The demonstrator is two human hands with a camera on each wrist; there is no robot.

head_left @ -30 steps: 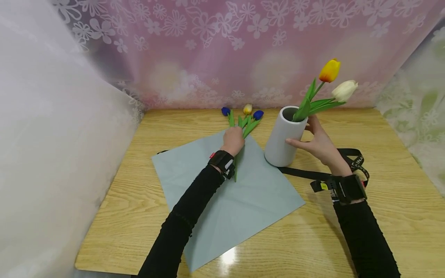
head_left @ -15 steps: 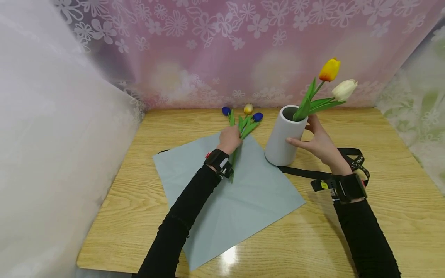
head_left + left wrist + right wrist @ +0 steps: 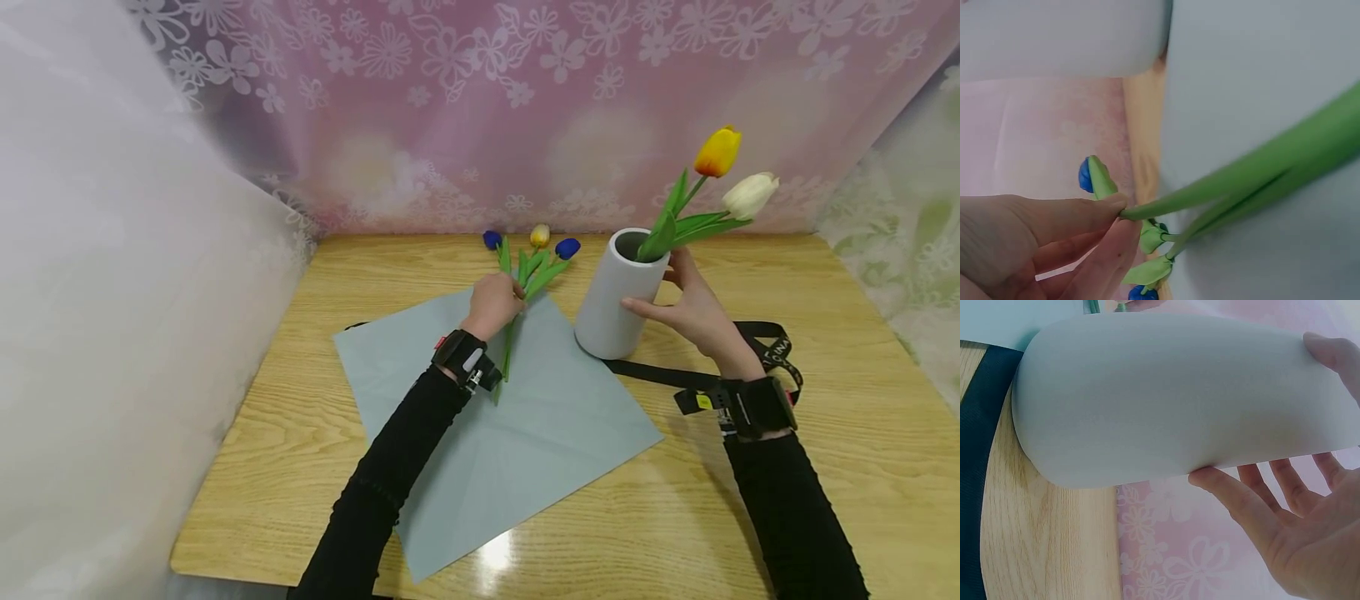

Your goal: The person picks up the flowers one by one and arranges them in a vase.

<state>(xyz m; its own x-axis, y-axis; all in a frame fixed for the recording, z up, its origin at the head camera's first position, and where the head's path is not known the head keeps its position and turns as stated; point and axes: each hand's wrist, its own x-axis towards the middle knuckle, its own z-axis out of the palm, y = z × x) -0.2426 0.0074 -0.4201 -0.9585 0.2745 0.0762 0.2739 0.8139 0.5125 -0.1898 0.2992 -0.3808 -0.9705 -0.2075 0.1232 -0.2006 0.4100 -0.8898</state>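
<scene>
My left hand pinches a thin green stem between thumb and fingertips; the stem seems to belong to the right-hand blue tulip. Beside it lie another blue tulip and a pale yellow tulip, their stems on the grey-blue wrapping sheet. In the left wrist view the pinched stem runs apart from the others. My right hand grips a white vase around its upper side, tilting it. A yellow-orange tulip and a white tulip lean out of its mouth.
A black printed ribbon runs from beneath the vase and sheet, looping near the right wrist. The wooden table ends at a pink floral curtain behind. White cloth hangs at the left.
My left hand has shifted slightly left and nearer me along the stems, which have spread apart. The right-hand blue tulip has moved a little to the right. The right hand keeps its hold.
</scene>
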